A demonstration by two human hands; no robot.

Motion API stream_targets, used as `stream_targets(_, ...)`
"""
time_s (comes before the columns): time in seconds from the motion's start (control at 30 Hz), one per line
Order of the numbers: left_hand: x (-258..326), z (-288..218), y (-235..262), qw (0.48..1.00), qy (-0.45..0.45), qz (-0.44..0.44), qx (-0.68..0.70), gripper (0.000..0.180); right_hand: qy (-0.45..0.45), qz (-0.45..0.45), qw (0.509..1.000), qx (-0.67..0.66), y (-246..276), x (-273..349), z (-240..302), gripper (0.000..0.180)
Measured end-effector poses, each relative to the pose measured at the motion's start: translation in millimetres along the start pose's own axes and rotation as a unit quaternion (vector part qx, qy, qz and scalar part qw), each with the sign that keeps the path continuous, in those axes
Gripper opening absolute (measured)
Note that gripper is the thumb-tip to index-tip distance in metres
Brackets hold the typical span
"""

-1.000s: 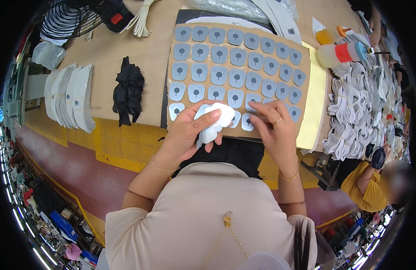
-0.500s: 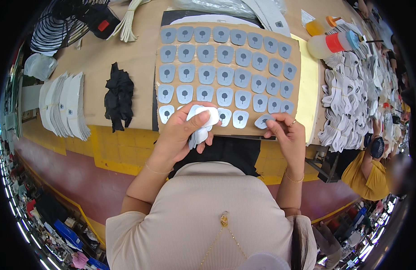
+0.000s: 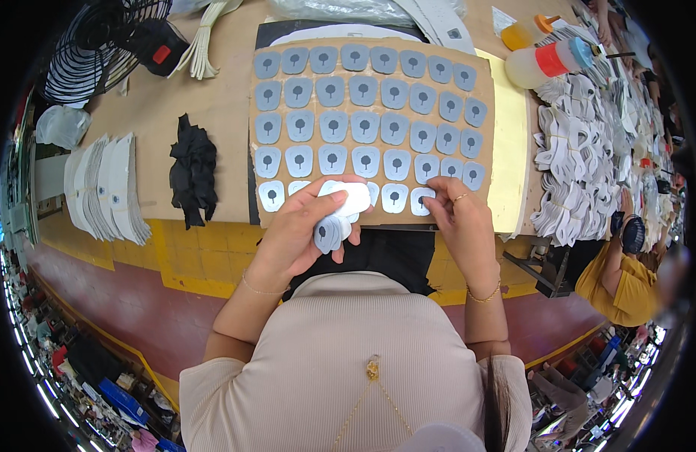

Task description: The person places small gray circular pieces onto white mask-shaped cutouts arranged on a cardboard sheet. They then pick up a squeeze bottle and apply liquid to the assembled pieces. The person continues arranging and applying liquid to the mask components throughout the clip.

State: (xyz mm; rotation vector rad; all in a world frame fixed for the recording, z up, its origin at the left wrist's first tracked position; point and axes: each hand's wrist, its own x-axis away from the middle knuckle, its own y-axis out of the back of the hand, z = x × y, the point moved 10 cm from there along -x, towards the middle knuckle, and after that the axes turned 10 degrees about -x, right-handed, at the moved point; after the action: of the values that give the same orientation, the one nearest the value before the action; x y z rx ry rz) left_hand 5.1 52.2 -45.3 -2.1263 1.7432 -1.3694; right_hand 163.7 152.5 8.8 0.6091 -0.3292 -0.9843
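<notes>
A brown cardboard sheet [image 3: 480,83] bears rows of small grey patches, each printed with a dark tree shape. In front of its near edge, my left hand [image 3: 299,226] holds a loose stack of such patches [image 3: 346,197], the thumb pressing on a white-faced one on top. At the right of the nearest row, my right hand [image 3: 465,222] pinches the edge of a single patch [image 3: 421,202], which lies at the board's surface. Part of that row is hidden behind my left hand and its stack.
Left of the board lie a black cloth bundle [image 3: 193,169] and stacked white pieces [image 3: 110,184]. A fan [image 3: 99,49] stands at the far left. On the right are a red-banded bottle [image 3: 547,66] and bundled white pieces [image 3: 570,166]. Another person in yellow [image 3: 615,290] sits beyond.
My right hand has moved left and brought its tilted patch down flat into the nearest row. My left hand still holds the stack, with a grey patch now hanging more visibly below.
</notes>
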Motion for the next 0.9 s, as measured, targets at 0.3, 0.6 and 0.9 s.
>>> stream_targets(0.3, 0.8, 5.1, -6.9, 0.998, 0.015, 0.026, -0.047, 0.028, 0.105, 0.029, 0.991, 0.071, 2.3, 5.6, 31.2, 0.029)
stream_targets(0.6, 4.8, 22.0, -21.5, 0.99, 0.081, 0.05, -0.1, 0.028, 0.119, -0.037, 0.975, -0.185, 9.2, 38.6, 40.1, 0.029)
stream_targets(0.9, -3.3, 1.0, -28.4, 0.997, 0.026, 0.062, 0.046, 0.053, -0.241, -0.131, 0.904, -0.329, 20.9, 55.5, -59.9, 0.022)
